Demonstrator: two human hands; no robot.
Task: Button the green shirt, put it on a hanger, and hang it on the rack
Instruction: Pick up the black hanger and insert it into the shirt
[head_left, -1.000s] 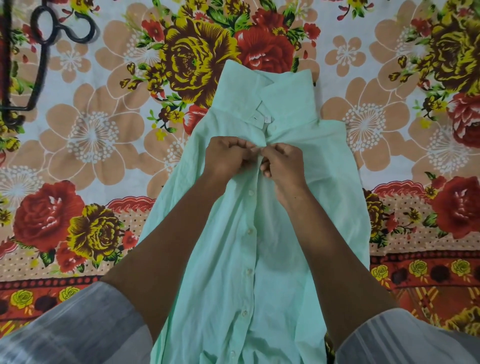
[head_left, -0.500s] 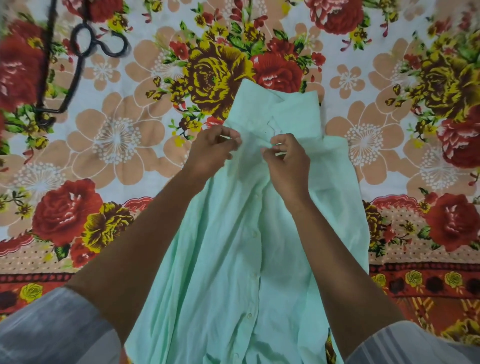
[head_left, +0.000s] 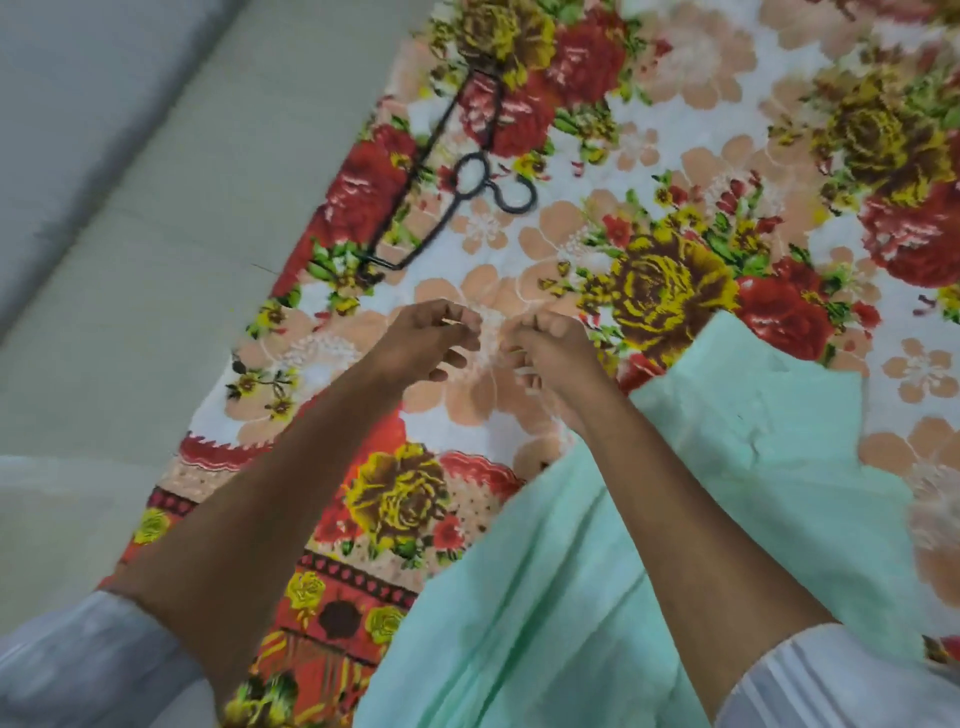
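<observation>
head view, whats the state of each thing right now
green shirt: lying flat on the floral sheet, no hand on it
black hanger: lying on the sheet, bare, untouched
left hand: fingers loosely curled, holding nothing
right hand: fingers loosely curled, holding nothing

The whole picture is blurry. The green shirt (head_left: 597, 571) runs off the bottom edge. The right hand (head_left: 556, 358) hides its own fingertips.

- green shirt (head_left: 597, 561): thin matt cloth, soft creases
- bedsheet (head_left: 649, 171): printed floral cloth, matt
- hanger (head_left: 415, 171), nr sheet's left edge: black, thin; prob. metal
- sleeves (head_left: 78, 670): pale matt cloth
</observation>
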